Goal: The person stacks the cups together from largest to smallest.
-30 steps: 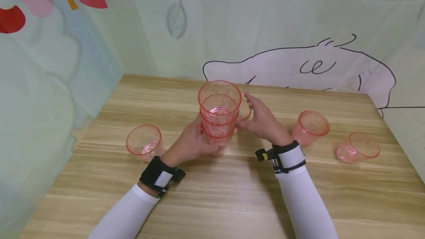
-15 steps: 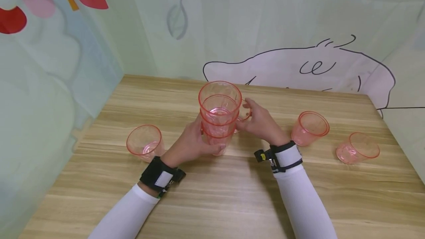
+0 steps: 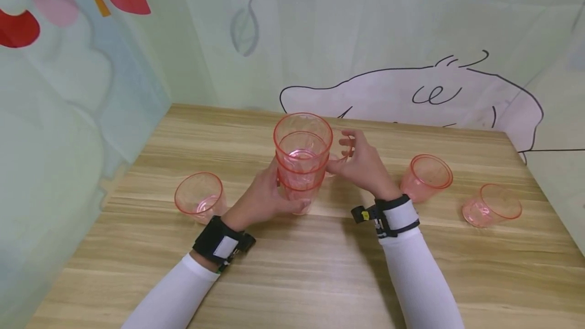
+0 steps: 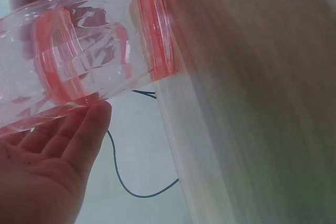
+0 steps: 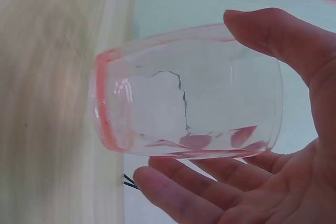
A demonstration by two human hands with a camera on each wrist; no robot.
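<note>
A tall stack of clear pink plastic cups (image 3: 302, 166) stands upright near the middle of the table, one nested in another. My left hand (image 3: 269, 194) grips the stack low down, thumb at the near side; in the left wrist view its fingers (image 4: 79, 135) lie along the clear wall. Just behind and right of the stack is a single pink cup (image 5: 210, 93), partly hidden in the head view. My right hand (image 3: 363, 164) holds this cup, thumb against one side near the rim and loosely curved fingers (image 5: 178, 187) along the other.
One pink cup (image 3: 199, 198) stands left of the left hand. To the right are a pink cup (image 3: 426, 179) with a doubled rim and another cup (image 3: 491, 206) farther right. A printed cloth backdrop (image 3: 365, 34) rises behind the wooden table (image 3: 301, 273).
My right hand's fingers first closed toward the single cup; now they sit farther back, and the cup has shifted slightly right and away. The left hand and the stack have stayed in place.
</note>
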